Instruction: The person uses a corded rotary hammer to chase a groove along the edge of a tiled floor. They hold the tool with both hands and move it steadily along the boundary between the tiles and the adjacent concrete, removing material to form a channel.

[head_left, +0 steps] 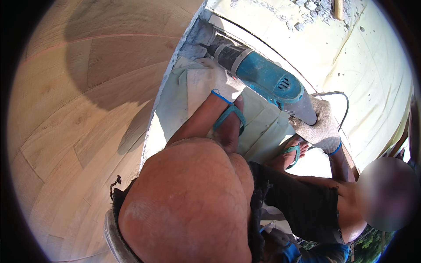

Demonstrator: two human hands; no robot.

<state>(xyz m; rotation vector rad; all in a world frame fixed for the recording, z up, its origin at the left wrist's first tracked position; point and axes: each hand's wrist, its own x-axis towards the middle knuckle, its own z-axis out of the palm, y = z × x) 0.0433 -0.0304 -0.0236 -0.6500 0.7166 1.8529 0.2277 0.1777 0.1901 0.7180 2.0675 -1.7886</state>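
A teal and grey rotary hammer (pixel 272 79) lies slantwise across the upper middle, its nose toward the upper left. The thin dark bit (pixel 204 45) points into a rough grey concrete recess (pixel 193 49) beside the wood-look surface. My left hand (pixel 226 85), in a pale knit glove with a blue cuff, is closed at the front underside of the tool, its fingers partly hidden. Around the rear grip my right hand (pixel 319 125), gloved the same way, is wrapped. A dark power cord (pixel 346 105) loops out past that hand.
Wood-look planks (pixel 79 122) fill the left side. Grey rubble (pixel 309 8) and a wooden stick (pixel 338 9) lie on pale sheeting (pixel 372 65) at the upper right. My sandalled feet (pixel 229 118) stand below the tool; my bare knee (pixel 188 197) fills the lower middle.
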